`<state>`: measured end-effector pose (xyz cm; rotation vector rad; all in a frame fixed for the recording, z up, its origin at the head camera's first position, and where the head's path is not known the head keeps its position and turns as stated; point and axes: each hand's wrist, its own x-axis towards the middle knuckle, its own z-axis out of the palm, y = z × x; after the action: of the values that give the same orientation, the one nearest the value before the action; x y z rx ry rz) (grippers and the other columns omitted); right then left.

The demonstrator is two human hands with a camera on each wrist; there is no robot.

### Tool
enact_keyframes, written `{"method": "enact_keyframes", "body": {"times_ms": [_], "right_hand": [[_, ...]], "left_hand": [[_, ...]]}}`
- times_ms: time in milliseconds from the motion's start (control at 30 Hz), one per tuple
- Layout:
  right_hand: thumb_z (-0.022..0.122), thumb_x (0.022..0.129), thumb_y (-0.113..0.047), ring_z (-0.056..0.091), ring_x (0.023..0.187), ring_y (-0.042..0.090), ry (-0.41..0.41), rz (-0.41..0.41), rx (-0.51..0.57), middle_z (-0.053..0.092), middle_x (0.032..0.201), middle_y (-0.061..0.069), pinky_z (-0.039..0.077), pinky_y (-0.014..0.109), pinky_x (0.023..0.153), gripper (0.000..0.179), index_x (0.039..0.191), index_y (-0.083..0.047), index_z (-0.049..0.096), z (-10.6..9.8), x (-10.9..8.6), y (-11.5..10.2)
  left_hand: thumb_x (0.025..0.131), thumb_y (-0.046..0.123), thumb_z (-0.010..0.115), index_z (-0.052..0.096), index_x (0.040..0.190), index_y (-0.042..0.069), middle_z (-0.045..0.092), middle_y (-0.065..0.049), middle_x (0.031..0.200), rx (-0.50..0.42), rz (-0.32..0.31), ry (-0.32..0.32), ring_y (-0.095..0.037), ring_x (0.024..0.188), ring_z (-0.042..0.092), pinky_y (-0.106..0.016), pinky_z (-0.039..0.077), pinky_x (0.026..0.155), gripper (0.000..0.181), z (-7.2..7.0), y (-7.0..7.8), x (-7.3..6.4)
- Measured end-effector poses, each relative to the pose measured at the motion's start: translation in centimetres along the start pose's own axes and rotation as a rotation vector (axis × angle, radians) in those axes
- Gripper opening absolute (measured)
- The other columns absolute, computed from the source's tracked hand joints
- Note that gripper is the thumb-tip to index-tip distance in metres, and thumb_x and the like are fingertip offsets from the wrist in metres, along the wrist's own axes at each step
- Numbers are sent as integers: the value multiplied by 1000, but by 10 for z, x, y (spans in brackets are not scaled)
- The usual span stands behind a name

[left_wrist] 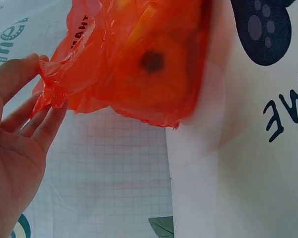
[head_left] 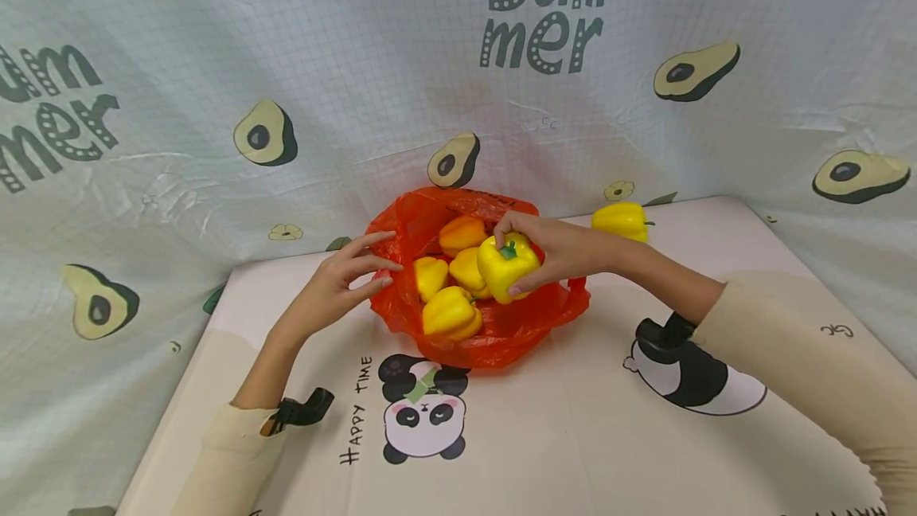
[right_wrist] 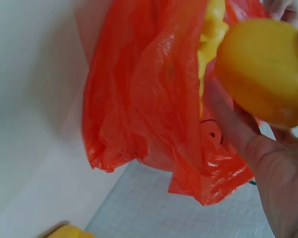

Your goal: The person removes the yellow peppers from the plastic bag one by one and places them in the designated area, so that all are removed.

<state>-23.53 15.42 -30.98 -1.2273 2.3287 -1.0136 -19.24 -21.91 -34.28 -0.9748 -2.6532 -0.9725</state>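
Note:
A red plastic bag (head_left: 487,353) lies with its mouth spread wide on the table. Several yellow bell peppers (head_left: 449,313) rest inside it, along with a more orange one (head_left: 462,235). My right hand (head_left: 566,249) grips a yellow bell pepper (head_left: 505,271) over the bag's mouth, its green stem facing the head camera. In the right wrist view this pepper (right_wrist: 263,69) is up close beside the bag's edge. My left hand (head_left: 337,285) is at the bag's left side. The left wrist view shows its thumb and fingers (left_wrist: 52,126) pinching the bag's crumpled rim.
One more yellow bell pepper (head_left: 620,220) lies on the table at the back right, near the wall sheet. The pale table cover (head_left: 544,436) has panda prints. Behind the table hangs a white sheet (head_left: 372,94) printed with avocados and lettering.

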Motion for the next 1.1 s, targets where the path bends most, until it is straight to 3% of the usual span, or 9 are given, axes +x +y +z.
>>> {"method": "enact_keyframes", "body": {"times_ms": [133,200,433,600,867,1100], "right_hand": [[85,83,-25,52,121,23,8,-26,-43,53,133,3,52,41,102,63,134,-20,47,-4,-2,-2],[84,83,-22,49,126,21,14,-37,-65,52,137,-1,49,44,106,63,137,-23,50,-6,-3,-2],[86,83,-22,51,125,20,28,-42,-107,56,137,-3,51,43,104,61,136,-23,55,-9,-7,-4],[88,80,-26,53,123,20,41,-17,-122,58,133,-3,54,42,100,61,133,-25,57,-8,-10,-5],[87,82,-22,57,121,23,77,-48,-70,60,133,2,56,42,99,59,132,-18,56,-7,-10,-4],[90,78,-26,61,114,22,166,-73,-117,65,125,3,57,41,97,59,124,-11,56,-9,-11,-5]], "left_hand": [[95,10,71,76,117,12,49,-6,152,-6,7,0,-29,140,44,-20,41,109,23,-1,1,1],[95,10,72,76,117,12,50,-6,152,-7,8,1,-29,140,44,-19,40,108,23,-1,1,1],[95,11,71,76,118,13,49,-6,153,-7,-5,-4,-30,141,44,-46,48,108,24,0,1,1],[95,11,71,75,118,12,49,-6,153,-14,-17,-7,-30,141,43,-49,48,107,24,1,0,-1],[95,10,72,76,117,12,49,-5,153,-8,-4,0,-28,140,44,-17,39,107,23,1,0,-2],[95,10,71,76,117,12,49,-6,152,-3,0,4,-29,140,44,-20,40,108,23,0,0,-2]]}}
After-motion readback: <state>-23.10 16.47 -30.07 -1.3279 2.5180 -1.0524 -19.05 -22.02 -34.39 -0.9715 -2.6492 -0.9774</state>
